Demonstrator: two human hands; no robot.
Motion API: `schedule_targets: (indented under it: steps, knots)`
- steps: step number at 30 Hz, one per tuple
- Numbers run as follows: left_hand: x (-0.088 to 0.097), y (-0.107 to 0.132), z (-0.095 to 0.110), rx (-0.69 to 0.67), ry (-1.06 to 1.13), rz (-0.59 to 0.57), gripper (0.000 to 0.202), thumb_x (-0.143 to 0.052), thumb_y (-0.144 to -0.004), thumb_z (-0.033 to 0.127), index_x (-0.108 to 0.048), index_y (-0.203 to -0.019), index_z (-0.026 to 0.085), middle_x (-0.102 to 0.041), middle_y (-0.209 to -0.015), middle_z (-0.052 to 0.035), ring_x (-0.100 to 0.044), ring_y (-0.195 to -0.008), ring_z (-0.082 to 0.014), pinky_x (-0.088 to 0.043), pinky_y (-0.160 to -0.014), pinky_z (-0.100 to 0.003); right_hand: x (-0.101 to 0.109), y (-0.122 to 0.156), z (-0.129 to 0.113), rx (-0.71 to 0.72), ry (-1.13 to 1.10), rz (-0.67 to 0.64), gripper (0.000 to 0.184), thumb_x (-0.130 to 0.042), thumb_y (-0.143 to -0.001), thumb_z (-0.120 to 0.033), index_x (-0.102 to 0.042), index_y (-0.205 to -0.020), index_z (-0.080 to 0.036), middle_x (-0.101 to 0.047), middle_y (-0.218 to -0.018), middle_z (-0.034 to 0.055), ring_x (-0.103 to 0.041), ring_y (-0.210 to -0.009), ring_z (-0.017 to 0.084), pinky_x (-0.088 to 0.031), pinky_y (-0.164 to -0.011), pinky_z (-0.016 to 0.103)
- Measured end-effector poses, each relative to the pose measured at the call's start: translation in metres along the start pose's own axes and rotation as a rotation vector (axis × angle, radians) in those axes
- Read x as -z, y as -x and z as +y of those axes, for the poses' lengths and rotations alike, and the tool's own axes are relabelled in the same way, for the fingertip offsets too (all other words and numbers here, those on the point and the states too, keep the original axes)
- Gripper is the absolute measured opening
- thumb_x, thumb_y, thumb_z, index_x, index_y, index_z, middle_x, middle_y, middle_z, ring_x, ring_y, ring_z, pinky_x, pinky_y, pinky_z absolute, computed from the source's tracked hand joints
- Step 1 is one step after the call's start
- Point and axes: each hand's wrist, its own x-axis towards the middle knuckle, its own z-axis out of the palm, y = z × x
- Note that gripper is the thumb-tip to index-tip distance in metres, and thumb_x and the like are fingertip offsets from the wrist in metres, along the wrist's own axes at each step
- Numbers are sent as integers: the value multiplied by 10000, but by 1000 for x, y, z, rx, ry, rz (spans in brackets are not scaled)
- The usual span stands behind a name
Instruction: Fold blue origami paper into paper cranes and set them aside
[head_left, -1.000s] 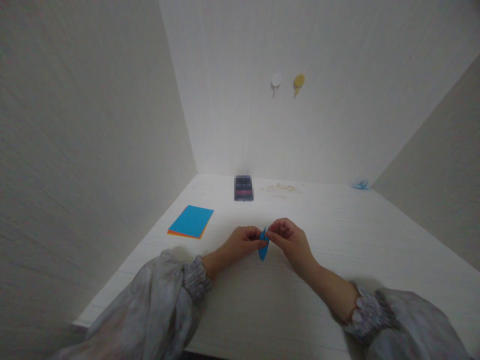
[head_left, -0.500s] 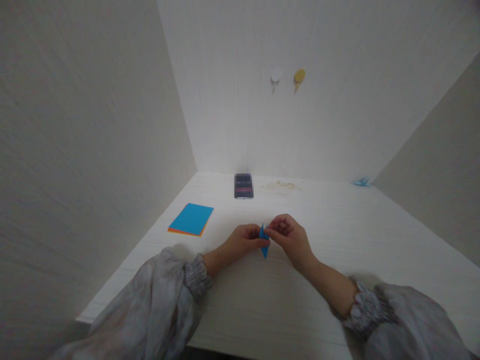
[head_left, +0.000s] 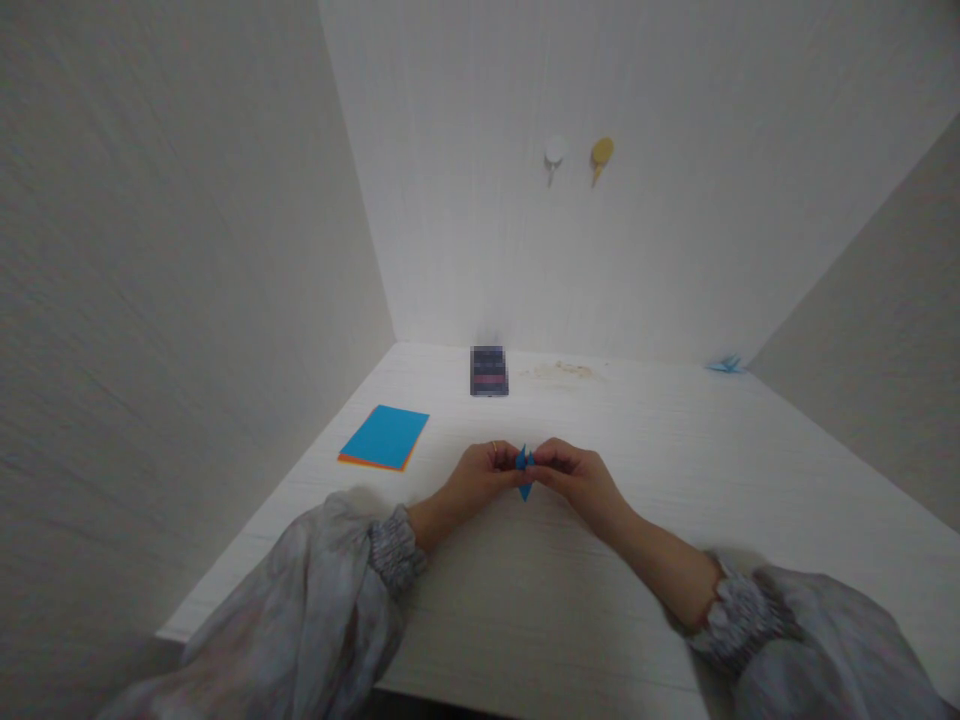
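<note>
A small piece of folded blue origami paper (head_left: 525, 490) stands upright between my hands, its pointed tips showing above and below the fingers. My left hand (head_left: 487, 472) pinches it from the left, thumb in front, with a ring on one finger. From the other side my right hand (head_left: 576, 474) grips it between thumb and fingertips. The two thumbs nearly meet and cover the paper's middle, so its exact folds cannot be made out.
Left of my hands lies a stack of square paper (head_left: 385, 437), blue on top with orange below. A blurred dark phone-like object (head_left: 489, 371) is at the back. A folded blue paper shape (head_left: 726, 365) sits in the far right corner. Two hooks (head_left: 602, 152) hang on the wall.
My right hand has closed in to the left, its fingers now nearer my left thumb. The folded paper has risen slightly and less of its lower tip shows.
</note>
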Motion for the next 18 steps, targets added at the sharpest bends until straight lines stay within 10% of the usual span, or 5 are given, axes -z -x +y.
schedule_targets:
  steps: [7,18]
  knots:
    - [1,4,5,-99,-398,104,208,-662,-619,311,-622,-725,137,-631,-695,-16,-559,-648,-139,-425,-626,-242,-1,0,-3,-8,170,61,79,-601,-654,-277,-614,-639,-201,-613,-637,-14,-550,-640,147,-415,-636,271]
    - [-5,5,12,-83,-398,130,188,-635,-636,304,-590,-667,124,-588,-608,3,-514,-553,-107,-397,-519,-207,-4,2,-2,26,195,72,140,-533,-720,-308,-596,-668,-194,-605,-647,-1,-532,-633,153,-409,-605,262]
